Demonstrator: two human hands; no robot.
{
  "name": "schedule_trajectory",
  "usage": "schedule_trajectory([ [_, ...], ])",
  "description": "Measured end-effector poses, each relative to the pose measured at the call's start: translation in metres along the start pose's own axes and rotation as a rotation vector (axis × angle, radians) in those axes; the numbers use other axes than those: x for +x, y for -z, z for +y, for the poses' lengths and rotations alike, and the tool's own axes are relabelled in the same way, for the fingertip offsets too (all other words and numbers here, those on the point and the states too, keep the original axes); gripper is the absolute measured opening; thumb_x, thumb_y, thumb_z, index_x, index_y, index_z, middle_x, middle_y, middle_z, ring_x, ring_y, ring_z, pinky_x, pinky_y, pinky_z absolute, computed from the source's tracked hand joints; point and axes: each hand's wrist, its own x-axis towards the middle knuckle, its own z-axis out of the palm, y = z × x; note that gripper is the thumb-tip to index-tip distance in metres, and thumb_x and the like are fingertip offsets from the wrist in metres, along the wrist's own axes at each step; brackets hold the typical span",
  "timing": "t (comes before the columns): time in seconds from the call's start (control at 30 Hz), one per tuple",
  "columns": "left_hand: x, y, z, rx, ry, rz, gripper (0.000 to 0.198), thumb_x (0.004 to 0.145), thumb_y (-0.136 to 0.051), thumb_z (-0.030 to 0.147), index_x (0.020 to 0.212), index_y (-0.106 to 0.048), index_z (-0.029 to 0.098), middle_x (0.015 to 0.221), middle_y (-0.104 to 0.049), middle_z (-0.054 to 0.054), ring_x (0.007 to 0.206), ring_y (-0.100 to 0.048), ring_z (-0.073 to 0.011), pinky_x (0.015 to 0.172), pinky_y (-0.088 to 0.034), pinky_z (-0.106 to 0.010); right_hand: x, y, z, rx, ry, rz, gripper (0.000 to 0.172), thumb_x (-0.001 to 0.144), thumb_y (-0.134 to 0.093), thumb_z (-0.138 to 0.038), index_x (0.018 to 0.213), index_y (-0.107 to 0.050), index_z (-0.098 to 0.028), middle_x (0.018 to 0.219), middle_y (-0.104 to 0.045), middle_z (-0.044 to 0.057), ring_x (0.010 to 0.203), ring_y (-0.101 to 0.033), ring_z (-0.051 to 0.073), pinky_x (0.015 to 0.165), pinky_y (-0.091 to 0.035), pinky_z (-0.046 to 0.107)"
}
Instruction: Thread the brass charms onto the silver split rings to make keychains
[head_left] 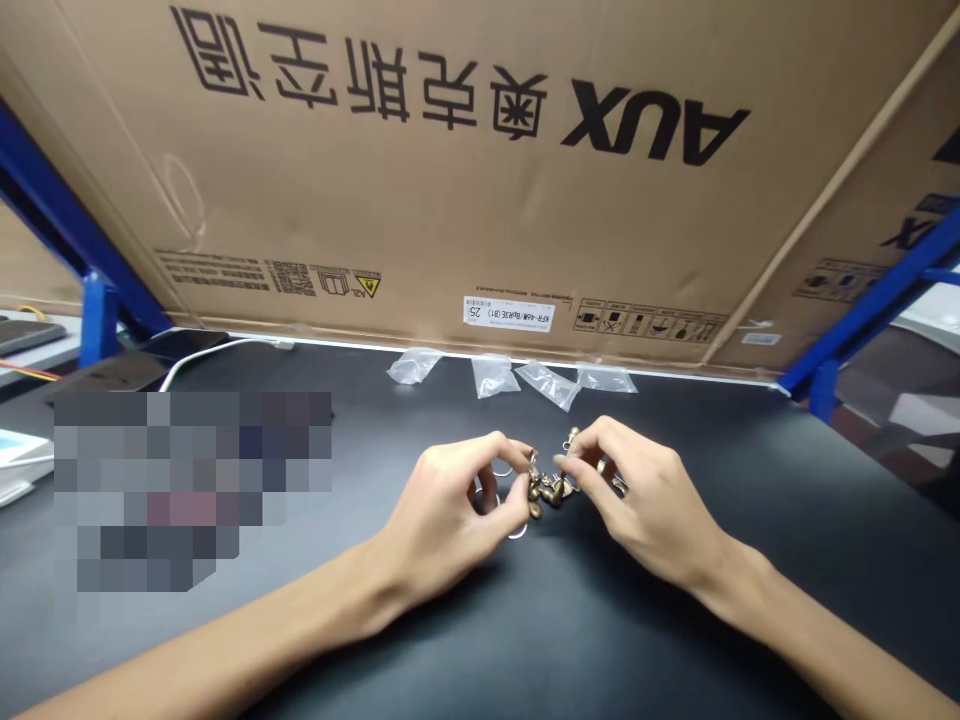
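L hand is mostly closed, fingertips curled in on the L side of a clump of brass pieces. R hand is also mostly closed, thumb and index pinching the clump from the other side, so both hands have hold of it, w/ the hands almost touching. Exactly which piece each hand grips is hard to tell at this size. Thin silver rings hang btwn the L fingers and the clump. A small gold-coloured ring shows at the R fingers, but I can't tell if it's worn or part of the clump.

The clump sits centre of view, above the black desk; can't tell if it touches the surface. Four clear plastic bags lie in a loose row ahead of the hands, near the far edge of the desk. Behind them stands a big cardboard box w/ upside-down AUX print and a white label. Blue metal frame sits at the box's L end. A white cable runs along the far L of the desk, next to a blurred-out patch hiding whatever's there.
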Motion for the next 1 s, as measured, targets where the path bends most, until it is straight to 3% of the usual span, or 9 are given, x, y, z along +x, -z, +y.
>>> schedule_trajectory([
  [0.27, 0.0, -0.002, 0.004, 0.022, -0.022, -0.013, 0.007, 0.083, -0.056, 0.015, 0.079, -0.061, 0.018, 0.093, -0.074, 0.0, 0.046, -0.042, -0.0039, 0.049, -0.043, -0.019, -0.004, -0.008, -0.02, 0.171, -0.058, 0.033, 0.015, 0.096, -0.053, -0.027, 0.084, -0.062, -0.022, 0.08, -0.067, 0.0, 0.07, -0.061, 0.015, 0.068, -0.047, 0.028],
  [0.4, -0.002, -0.004, 0.002, 0.048, -0.06, -0.04, 0.007, 0.084, -0.056, 0.015, 0.081, -0.06, 0.02, 0.094, -0.075, 0.0, 0.048, -0.044, -0.0053, 0.05, -0.043, -0.02, -0.005, -0.009, -0.023, 0.177, -0.123, 0.084, 0.018, 0.095, -0.055, -0.029, 0.081, -0.064, -0.023, 0.078, -0.069, -0.001, 0.066, -0.061, 0.015, 0.065, -0.047, 0.028],
  [0.57, -0.004, -0.004, 0.003, 0.084, -0.063, -0.076, 0.009, 0.086, -0.053, 0.016, 0.085, -0.06, 0.021, 0.086, -0.073, 0.001, 0.051, -0.048, -0.0078, 0.052, -0.043, -0.021, -0.006, -0.009, -0.022, 0.178, -0.099, 0.104, 0.02, 0.095, -0.055, -0.03, 0.08, -0.066, -0.022, 0.077, -0.07, 0.0, 0.065, -0.061, 0.015, 0.064, -0.047, 0.028],
  [0.87, -0.001, -0.002, 0.014, 0.05, 0.131, -0.139, 0.007, 0.084, -0.052, 0.018, 0.083, -0.059, 0.021, 0.056, -0.048, 0.007, 0.049, -0.041, -0.0087, 0.053, -0.039, -0.021, -0.007, -0.012, -0.02, 0.106, -0.011, 0.157, 0.016, 0.094, -0.056, -0.026, 0.081, -0.065, -0.021, 0.076, -0.069, 0.0, 0.063, -0.06, 0.013, 0.063, -0.048, 0.027],
  [1.0, 0.0, 0.0, 0.015, 0.062, 0.14, -0.164, 0.007, 0.084, -0.052, 0.021, 0.08, -0.057, 0.02, 0.054, -0.042, 0.008, 0.047, -0.037, -0.0082, 0.051, -0.036, -0.021, -0.005, -0.012, -0.024, 0.21, -0.131, 0.088, 0.02, 0.094, -0.056, -0.031, 0.08, -0.066, -0.021, 0.076, -0.07, 0.0, 0.063, -0.062, 0.014, 0.057, -0.048, 0.025],
])
